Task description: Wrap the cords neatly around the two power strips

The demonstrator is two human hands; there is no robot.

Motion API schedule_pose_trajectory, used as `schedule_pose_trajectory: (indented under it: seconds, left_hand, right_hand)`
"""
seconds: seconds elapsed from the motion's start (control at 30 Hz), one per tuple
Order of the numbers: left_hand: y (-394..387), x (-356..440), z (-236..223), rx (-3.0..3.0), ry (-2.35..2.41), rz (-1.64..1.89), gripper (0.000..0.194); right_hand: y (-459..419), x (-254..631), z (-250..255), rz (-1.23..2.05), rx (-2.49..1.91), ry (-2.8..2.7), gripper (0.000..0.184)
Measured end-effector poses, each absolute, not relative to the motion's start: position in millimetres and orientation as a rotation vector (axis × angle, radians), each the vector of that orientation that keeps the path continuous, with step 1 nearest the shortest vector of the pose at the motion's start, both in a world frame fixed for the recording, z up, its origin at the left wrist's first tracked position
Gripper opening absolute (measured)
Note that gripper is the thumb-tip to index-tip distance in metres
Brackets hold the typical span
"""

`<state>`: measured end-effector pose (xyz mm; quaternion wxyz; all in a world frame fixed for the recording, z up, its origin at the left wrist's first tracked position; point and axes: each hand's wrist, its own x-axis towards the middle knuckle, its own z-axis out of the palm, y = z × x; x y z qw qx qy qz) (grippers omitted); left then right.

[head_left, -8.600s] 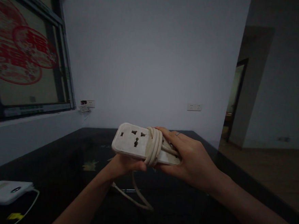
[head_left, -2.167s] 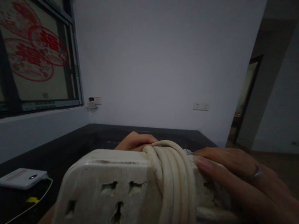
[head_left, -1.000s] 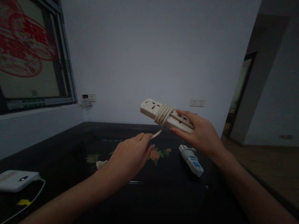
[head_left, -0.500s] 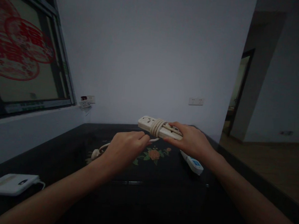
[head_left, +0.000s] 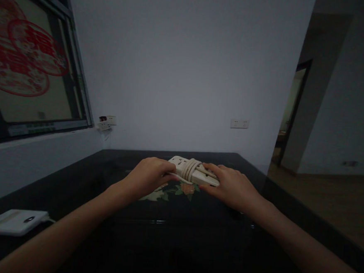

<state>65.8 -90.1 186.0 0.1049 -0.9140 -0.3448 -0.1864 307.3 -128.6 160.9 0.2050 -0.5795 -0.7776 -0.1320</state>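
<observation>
A cream power strip [head_left: 180, 164] with its cord wound several times round the middle [head_left: 190, 170] is held low over a black table [head_left: 193, 245]. My right hand [head_left: 230, 187] grips the strip's right end from below and behind. My left hand [head_left: 149, 177] is closed at the strip's left side, pinching the loose end of the cord just beside the coil. The plug end is hidden behind my left hand. A flower pattern on the tabletop [head_left: 178, 191] shows under the strip.
A flat white device [head_left: 12, 222] with a cable lies at the table's near left. A window with red paper cuttings [head_left: 27, 65] fills the left wall. Wall sockets [head_left: 238, 124] sit on the far wall; a doorway [head_left: 291, 115] opens at right.
Both hands have lowered the strip toward the table and drawn closer together. The second white-and-blue strip seen to the right before is now hidden behind my right hand.
</observation>
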Motion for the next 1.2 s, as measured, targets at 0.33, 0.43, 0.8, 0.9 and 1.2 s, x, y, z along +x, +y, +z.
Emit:
schedule_pose_trajectory:
  seconds: [0.33,0.43,0.8,0.9,1.2]
  left_hand:
    - [-85,68,196,-2.794,-0.764,-0.487,0.010]
    - [-89,72,203,-2.849,-0.647,-0.369,0.013]
    - [-88,77,193,-3.485,-0.499,-0.412,0.019]
    - [-89,80,191,-3.584,-0.499,-0.380,0.022]
    - [-99,86,192,-3.729,-0.564,-0.441,0.022]
  right_hand:
    - [-133,301,156,-0.367,-1.620,-2.219,0.050]
    - [-141,297,152,-0.355,-1.580,-2.344,0.051]
    - [-168,295,132,-0.413,-1.281,-2.570,0.065]
    - [-173,297,133,-0.551,-1.146,-2.610,0.067]
    - [-185,299,139,-0.693,-0.803,-2.652,0.055]
